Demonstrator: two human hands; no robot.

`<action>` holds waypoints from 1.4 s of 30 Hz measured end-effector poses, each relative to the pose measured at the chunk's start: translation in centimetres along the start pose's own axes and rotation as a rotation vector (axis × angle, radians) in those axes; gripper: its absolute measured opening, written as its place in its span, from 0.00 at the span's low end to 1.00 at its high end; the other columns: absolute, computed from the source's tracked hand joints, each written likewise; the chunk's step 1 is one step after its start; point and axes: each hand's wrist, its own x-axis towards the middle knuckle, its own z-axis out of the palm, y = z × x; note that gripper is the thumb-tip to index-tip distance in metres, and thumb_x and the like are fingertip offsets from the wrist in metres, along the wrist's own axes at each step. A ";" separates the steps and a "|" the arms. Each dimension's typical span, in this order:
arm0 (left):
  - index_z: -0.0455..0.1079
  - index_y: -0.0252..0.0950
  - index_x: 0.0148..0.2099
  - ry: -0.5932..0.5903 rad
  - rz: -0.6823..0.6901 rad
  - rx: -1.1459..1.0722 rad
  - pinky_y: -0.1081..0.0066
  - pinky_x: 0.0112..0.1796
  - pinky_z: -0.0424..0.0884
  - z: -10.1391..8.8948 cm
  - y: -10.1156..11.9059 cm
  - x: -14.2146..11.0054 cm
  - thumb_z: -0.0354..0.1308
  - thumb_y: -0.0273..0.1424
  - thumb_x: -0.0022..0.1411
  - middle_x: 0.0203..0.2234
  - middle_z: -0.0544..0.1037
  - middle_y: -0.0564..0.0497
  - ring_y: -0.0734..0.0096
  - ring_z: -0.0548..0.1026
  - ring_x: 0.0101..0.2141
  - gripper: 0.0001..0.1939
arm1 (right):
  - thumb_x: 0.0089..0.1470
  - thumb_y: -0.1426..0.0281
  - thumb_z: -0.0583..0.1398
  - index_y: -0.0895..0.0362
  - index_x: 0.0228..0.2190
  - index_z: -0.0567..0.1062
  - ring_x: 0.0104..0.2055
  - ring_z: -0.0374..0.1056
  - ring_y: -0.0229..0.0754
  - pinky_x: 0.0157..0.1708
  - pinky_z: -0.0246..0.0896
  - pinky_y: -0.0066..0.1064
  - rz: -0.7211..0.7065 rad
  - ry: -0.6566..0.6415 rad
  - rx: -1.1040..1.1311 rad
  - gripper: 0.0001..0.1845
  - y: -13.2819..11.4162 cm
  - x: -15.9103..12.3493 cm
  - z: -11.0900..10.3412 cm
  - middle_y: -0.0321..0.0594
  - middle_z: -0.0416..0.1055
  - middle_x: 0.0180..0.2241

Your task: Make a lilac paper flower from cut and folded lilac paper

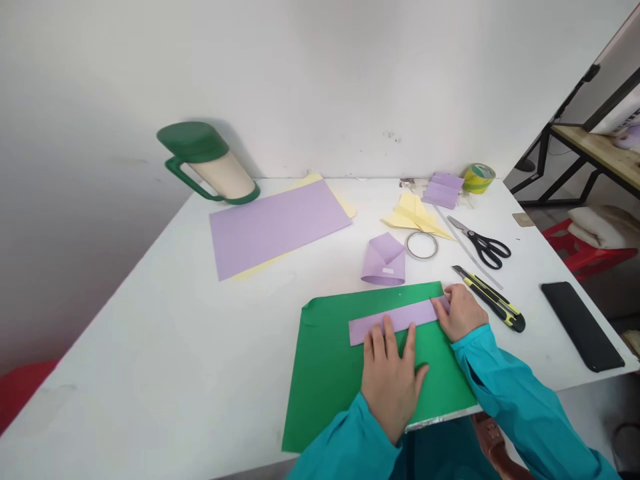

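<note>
A narrow purple paper strip (367, 328) lies slantwise across a green sheet (320, 373) near the table's front edge. My left hand (393, 377) rests flat with fingers spread, its fingertips pressing on the strip's lower edge. At the strip's right end, my right hand (463, 312) has its thumb and curled fingers closed on the paper. Just beyond the green sheet stands a folded purple paper piece (384, 261) with a pointed flap and a small white label. A black and yellow utility knife (493, 298) lies right beside my right hand.
Scissors (480, 241), a tape ring (421, 245), folded yellow paper (415, 215) and a yellow-green tape roll (479, 178) lie at the back right. A black phone-like slab (583, 327) is at the right edge. Purple sheets (280, 227) and a green-lidded jug (220, 170) sit back left.
</note>
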 end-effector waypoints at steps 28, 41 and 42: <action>0.62 0.45 0.60 0.006 -0.104 -0.140 0.39 0.50 0.55 0.0 0.2 -0.1 0.53 0.51 0.57 0.56 0.65 0.38 0.33 0.56 0.57 0.32 | 0.55 0.54 0.56 0.59 0.32 0.66 0.35 0.65 0.47 0.33 0.52 0.33 0.047 0.018 -0.089 0.19 0.3 -0.2 -0.2 0.44 0.70 0.31; 0.64 0.44 0.59 0.017 -0.107 -0.143 0.39 0.51 0.55 -0.1 0.3 -0.1 0.52 0.51 0.57 0.56 0.65 0.39 0.34 0.56 0.57 0.31 | 0.55 0.52 0.54 0.58 0.30 0.67 0.33 0.63 0.45 0.31 0.49 0.32 -0.031 0.016 -0.062 0.20 1.6 -0.3 0.7 0.43 0.69 0.29; 0.64 0.44 0.59 0.017 -0.108 -0.144 0.39 0.51 0.55 -0.1 0.3 -0.1 0.52 0.51 0.57 0.57 0.65 0.39 0.34 0.56 0.57 0.31 | 0.56 0.53 0.54 0.58 0.31 0.67 0.33 0.63 0.45 0.31 0.49 0.32 -0.029 0.018 -0.065 0.20 1.7 -0.3 0.7 0.43 0.69 0.30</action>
